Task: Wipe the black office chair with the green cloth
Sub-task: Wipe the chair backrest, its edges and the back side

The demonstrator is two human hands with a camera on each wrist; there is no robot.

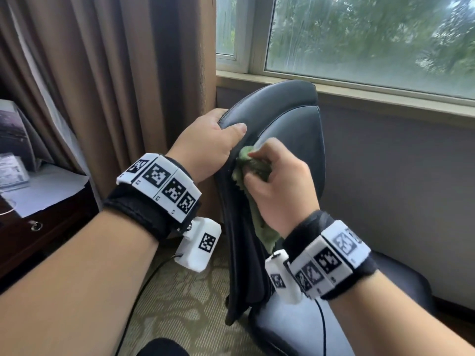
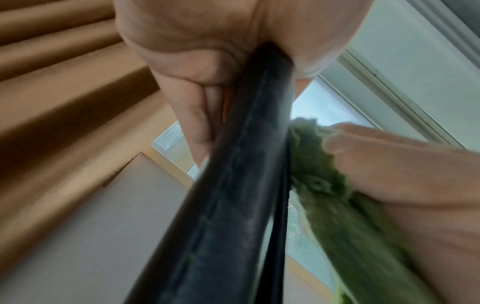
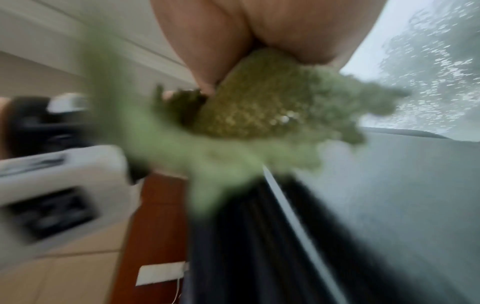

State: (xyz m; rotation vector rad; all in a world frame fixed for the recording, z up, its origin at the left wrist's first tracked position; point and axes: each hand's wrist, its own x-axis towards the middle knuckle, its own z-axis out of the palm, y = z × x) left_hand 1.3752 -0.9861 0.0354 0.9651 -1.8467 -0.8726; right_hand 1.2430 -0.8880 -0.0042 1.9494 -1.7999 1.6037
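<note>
Chair (image 1: 288,124) backrest stiff, slick; left hand (image 1: 208,145) clamped its top edge, right hand (image 1: 280,183) fingers bunched soft green cloth (image 1: 250,163) against it

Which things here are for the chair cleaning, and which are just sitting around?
For the job:
black office chair, gripped at its edge by the left hand
green cloth, bunched in the right hand

Just around:
brown curtain
window
papers on the dark wooden desk

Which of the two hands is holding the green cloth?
The right hand: it bunches the cloth against the chair back. The left hand holds no cloth and only grips the chair's edge.
</note>
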